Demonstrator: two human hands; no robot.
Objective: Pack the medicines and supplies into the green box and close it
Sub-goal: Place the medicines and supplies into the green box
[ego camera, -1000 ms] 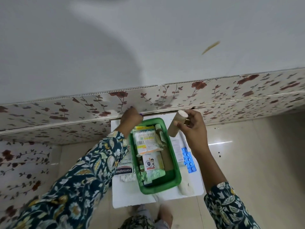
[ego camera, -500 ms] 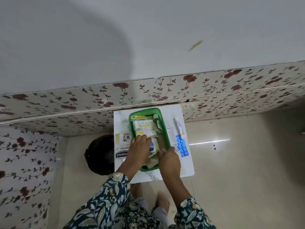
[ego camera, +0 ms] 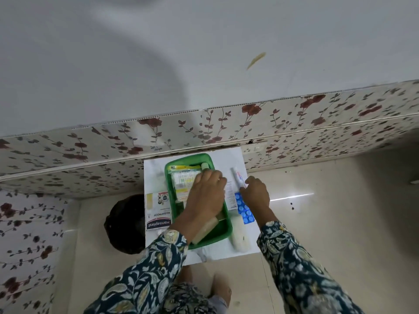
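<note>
Left hand (ego camera: 205, 196) lies flat, fingers spread, on packets inside green box (ego camera: 223, 232), which sits open on white counter (ego camera: 226, 252). Right hand (ego camera: 256, 194) pinches the lower end of white tube (ego camera: 237, 180) right of box, over blue blister pack (ego camera: 246, 215).

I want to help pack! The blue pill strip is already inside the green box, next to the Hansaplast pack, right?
Not quite. The head view shows the blue pill strip lying outside the green box, on the white board to its right. The Hansaplast pack lies outside too, on the box's left.
</note>
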